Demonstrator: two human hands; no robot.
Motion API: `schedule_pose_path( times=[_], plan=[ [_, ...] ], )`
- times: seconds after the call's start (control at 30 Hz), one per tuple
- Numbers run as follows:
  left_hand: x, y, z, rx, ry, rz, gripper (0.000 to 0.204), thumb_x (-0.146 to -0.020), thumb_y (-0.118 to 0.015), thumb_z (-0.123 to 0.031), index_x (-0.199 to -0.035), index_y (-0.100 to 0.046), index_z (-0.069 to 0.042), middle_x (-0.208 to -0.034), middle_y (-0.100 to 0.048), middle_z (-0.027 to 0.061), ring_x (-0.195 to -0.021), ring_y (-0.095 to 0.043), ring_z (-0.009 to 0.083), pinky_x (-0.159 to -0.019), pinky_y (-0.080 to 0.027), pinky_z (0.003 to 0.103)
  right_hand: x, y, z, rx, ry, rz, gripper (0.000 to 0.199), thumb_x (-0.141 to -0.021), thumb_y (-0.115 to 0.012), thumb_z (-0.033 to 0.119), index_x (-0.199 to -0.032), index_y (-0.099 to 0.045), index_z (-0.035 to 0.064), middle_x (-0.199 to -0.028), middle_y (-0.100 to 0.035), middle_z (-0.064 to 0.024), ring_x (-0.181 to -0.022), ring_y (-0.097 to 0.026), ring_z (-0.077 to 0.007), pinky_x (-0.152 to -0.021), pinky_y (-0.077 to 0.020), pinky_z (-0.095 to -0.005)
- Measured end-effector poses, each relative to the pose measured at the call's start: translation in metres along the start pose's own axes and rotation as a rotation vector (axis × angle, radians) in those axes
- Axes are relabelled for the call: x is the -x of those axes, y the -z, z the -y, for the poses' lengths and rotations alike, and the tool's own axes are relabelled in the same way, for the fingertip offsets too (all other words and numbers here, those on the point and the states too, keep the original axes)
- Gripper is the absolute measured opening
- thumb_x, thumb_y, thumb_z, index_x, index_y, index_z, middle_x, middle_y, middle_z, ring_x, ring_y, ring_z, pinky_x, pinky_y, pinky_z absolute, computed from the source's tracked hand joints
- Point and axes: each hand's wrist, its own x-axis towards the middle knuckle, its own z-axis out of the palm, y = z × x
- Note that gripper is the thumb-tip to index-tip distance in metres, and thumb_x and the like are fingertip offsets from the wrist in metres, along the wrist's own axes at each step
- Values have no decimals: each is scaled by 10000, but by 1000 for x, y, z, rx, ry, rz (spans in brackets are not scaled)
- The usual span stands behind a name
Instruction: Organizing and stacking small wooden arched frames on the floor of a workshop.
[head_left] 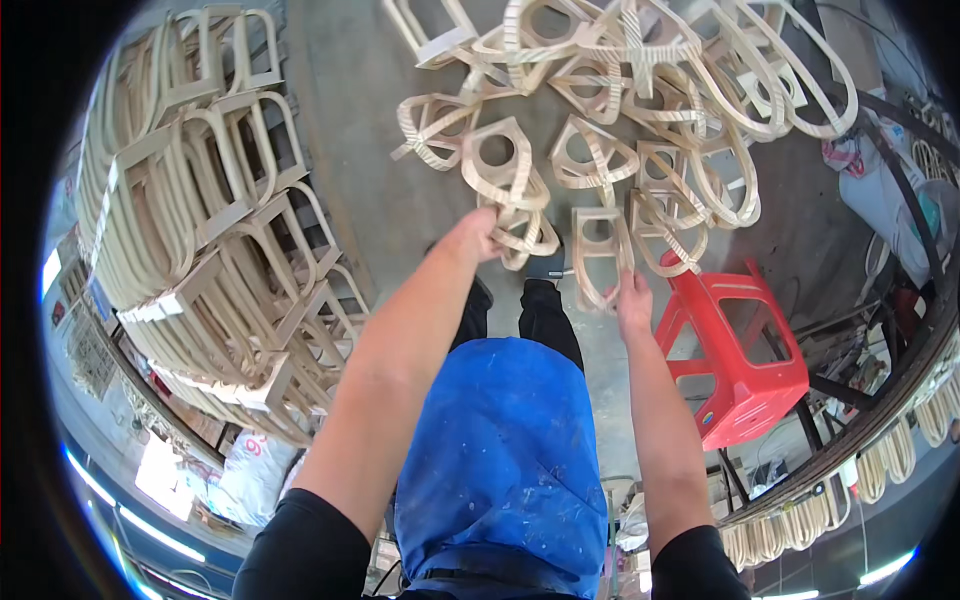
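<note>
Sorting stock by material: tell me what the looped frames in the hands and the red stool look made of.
Looped frames: likely bent laminated wood, pale and unfinished; thin layer lines show along the edges. Red stool: probably moulded plastic, glossy, uniformly coloured, with ribbed one-piece legs.

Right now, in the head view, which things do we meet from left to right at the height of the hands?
Stacked bent-wood frames → left hand gripping a wooden frame → second wooden frame → right hand → red plastic stool.

pale bent-wood frames [520, 215], [598, 255], upright, held.
</note>
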Motion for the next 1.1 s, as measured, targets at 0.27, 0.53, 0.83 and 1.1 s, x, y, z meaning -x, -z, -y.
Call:
schedule_pose_path(
  times=[0.27,0.53,0.83,1.1],
  plan=[
    [127,30,135,218,-77,-75,315,-927,-597,-326,-1106,-652,-73,-855,-678,100,-666,-644,240,-781,-478,423,78,57,-46,-459,-182,218,183,-917,-533,187,-1012,-611,51,-812,-622,-88,-714,-598,-212,-710,-503,-334],
    [269,89,282,437,-249,47,262,-896,-606,-190,-1042,-637,25,-802,-655,151,-582,-610,238,-565,-488,354,177,92,9,-427,-173,214,191,-1016,-493,246,-1046,-567,73,-756,-551,-48,-612,-514,-175,-644,-488,-340],
    [421,183,387,779,-411,125,203,-834,-640,-133,-938,-646,41,-730,-641,147,-531,-578,226,-477,-475,330,242,95,103,-308,63,496,191,-1016,-534,227,-1088,-576,56,-811,-594,-59,-623,-539,-179,-651,-495,-336],
    [439,323,561,1176,-496,276,134,-824,-680,-128,-868,-669,-1,-727,-650,125,-542,-567,206,-498,-492,343,508,-3,176,-173,732,940,251,-1003,-525,40,-1247,-579,60,-987,-616,-27,-842,-578,-150,-816,-474,-267]
  ],
)
